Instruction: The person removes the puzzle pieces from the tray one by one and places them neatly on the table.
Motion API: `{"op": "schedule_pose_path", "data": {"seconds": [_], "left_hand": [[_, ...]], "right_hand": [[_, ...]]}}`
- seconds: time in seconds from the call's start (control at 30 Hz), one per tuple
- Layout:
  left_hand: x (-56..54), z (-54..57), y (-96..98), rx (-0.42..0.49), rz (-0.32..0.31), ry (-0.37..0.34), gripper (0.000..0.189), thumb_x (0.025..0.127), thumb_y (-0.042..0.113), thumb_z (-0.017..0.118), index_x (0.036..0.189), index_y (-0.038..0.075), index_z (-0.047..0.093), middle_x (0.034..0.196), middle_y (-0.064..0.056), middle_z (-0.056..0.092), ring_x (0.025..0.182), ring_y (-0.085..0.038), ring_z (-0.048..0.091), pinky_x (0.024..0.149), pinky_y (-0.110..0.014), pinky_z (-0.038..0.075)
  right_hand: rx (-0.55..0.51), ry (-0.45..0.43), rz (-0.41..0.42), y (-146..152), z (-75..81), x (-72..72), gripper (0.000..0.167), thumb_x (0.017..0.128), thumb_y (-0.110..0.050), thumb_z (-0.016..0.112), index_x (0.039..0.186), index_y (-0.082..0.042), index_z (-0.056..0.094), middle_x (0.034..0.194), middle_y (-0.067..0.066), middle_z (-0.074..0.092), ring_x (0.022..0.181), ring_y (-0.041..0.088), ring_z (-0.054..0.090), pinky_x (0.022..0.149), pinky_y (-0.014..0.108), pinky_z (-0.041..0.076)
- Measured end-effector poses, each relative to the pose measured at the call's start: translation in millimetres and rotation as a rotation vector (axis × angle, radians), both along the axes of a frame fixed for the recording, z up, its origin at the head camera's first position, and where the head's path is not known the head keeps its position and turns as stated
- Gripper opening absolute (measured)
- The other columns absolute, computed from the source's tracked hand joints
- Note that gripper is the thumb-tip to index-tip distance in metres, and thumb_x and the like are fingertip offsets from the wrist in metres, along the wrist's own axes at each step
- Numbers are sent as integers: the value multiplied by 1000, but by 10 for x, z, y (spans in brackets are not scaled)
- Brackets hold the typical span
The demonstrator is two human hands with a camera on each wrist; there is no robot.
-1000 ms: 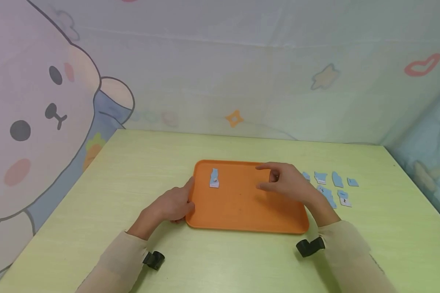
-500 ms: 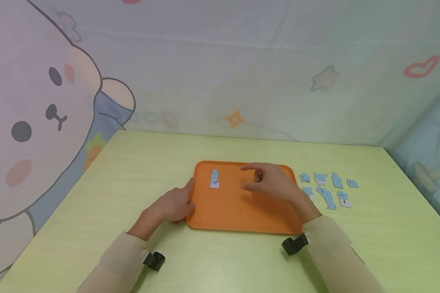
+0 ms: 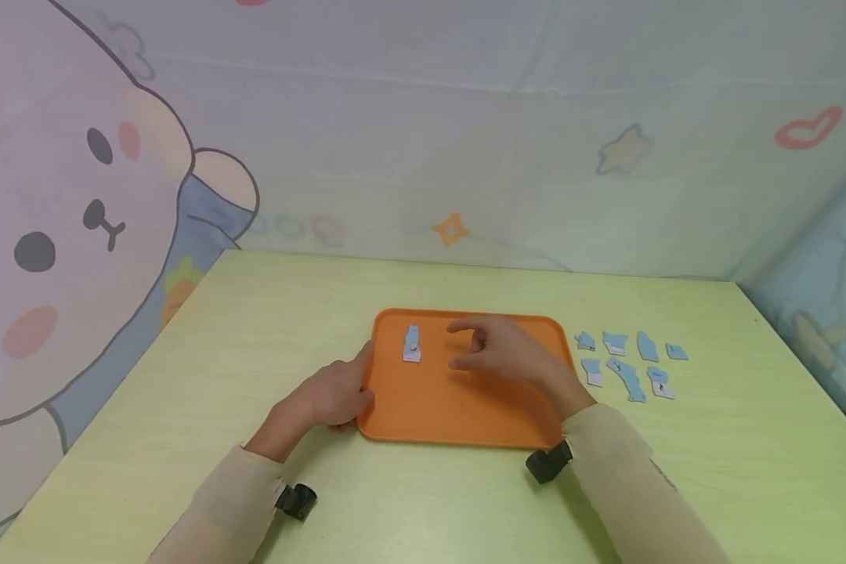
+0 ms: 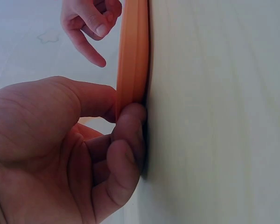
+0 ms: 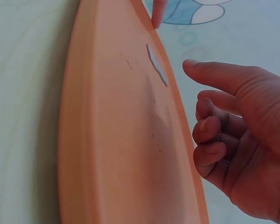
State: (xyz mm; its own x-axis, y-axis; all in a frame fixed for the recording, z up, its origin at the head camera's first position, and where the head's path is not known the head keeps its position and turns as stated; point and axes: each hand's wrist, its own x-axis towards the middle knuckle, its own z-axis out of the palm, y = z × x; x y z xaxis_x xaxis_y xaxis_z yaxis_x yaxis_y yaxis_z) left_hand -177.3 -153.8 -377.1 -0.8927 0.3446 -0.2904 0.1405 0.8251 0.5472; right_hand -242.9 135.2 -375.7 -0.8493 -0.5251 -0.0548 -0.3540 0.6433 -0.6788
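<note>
My left hand (image 3: 334, 395) grips the left rim of the orange tray (image 3: 458, 427), with thumb and curled fingers at its edge in the left wrist view. On the tray's upper left lies a flat, light blue and white puzzle piece (image 3: 412, 345) with an irregular outline. Over the middle of the tray hovers my right hand (image 3: 500, 350). Its thumb and index finger stand apart, pointing left toward the piece, with nothing between them. In the right wrist view the other fingers of the right hand (image 5: 252, 130) are curled loosely, and the piece (image 5: 157, 65) lies beyond the fingertips.
Right of the tray, several more blue and white pieces (image 3: 627, 379) lie on the pale wooden table (image 3: 423, 509) in two rough rows. A patterned cloth backdrop (image 3: 366, 141) with a cartoon bear hangs behind the table. Black wrist cameras (image 3: 296, 501) sit on both sleeves.
My right hand has moved left across the tray toward the puzzle piece, uncovering pieces on the table at the right. The left hand, tray and piece have stayed in place.
</note>
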Motion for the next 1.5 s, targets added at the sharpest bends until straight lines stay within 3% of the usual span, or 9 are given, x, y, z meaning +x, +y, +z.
{"op": "schedule_pose_path", "data": {"seconds": [0.33,0.63,0.97,1.3,1.43,1.5], "left_hand": [[-10,-4,-10,-7,-8,7,81,97,8,47,168,-3,9,57,-1,53,46,-13,49,49,-25,40],[-12,-18,-6,1,-10,-2,81,97,7,46,168,-3,8,56,-1,52,45,-13,46,48,-25,38],[-3,-1,-1,-13,3,-9,81,98,8,47,168,-1,8,56,-1,53,45,-14,47,48,-25,38],[-28,-25,-2,-7,1,-5,80,98,9,46,168,-1,9,55,0,52,45,-13,47,48,-25,37],[-26,-24,-3,-10,1,-2,80,99,9,47,168,-1,9,55,0,52,45,-13,47,48,-25,37],[-22,-24,-3,-13,2,-2,79,99,9,47,168,-1,10,55,0,52,45,-13,47,48,-25,37]], "right_hand": [[45,-14,18,-125,-6,-61,54,93,-33,79,144,-18,66,75,-3,51,75,14,47,74,33,40],[18,-76,40,-221,-27,-151,58,93,-30,80,147,-15,63,69,-3,47,64,15,42,64,31,35],[33,-126,67,-323,-96,-248,65,91,-34,83,150,-21,60,61,-6,42,59,13,39,63,30,33],[92,-104,58,-436,-98,-301,70,90,-34,83,153,-21,56,64,-6,37,68,14,42,67,31,35],[117,-83,52,-465,-112,-299,71,90,-35,82,154,-21,56,70,-4,43,78,18,48,75,33,40],[128,-74,48,-480,-114,-295,71,91,-37,82,154,-21,56,85,-4,56,92,19,53,86,35,45]]}}
